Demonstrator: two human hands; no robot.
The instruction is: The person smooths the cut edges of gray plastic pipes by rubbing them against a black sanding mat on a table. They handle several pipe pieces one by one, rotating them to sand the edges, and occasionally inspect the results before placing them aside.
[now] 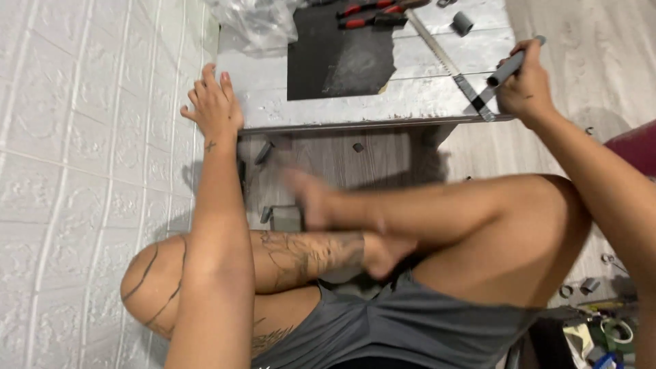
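My left hand (213,102) rests flat on the near left corner of a low white wooden table (328,109), fingers spread, holding nothing. My right hand (526,85) grips a short grey pipe (509,67) at the table's right edge. The pipe's tip lies against a metal ruler (451,67) that runs diagonally across the tabletop. I sit cross-legged on the floor, my knees and a foot below the table.
A dark sheet (338,58) lies on the table with red-handled pliers (369,12) and a small grey pipe piece (462,22) behind it. Clear plastic (256,24) sits at the back left. Grey pipe bits (283,217) lie on the floor; clutter at lower right (601,328).
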